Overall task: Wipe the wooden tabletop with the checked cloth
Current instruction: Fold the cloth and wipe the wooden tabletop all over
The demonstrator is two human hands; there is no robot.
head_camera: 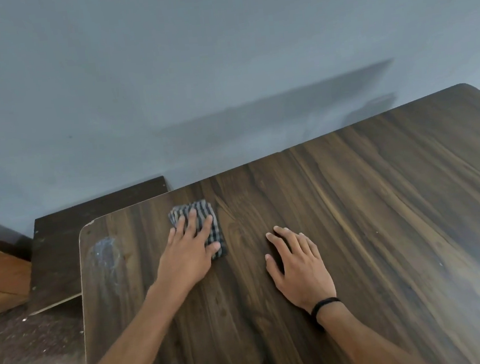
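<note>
Cloth: the folded checked cloth (pixel 208 229) lies flat on the desk (pixel 354 214), near its far left corner.
Left hand: the left hand (pixel 188 252) rests palm down on the cloth, fingers (pixel 188 224) spread flat, pressing it and not gripping it.
Right hand: the right hand (pixel 298 267) lies flat on bare wood, well apart from the cloth, holding nothing.
Key relation: a pale smudge (pixel 105 252) sits left of the cloth, by the desk's left edge; the left hand is nearer.
Next move, likely: slide the cloth left across the smudge.
</note>
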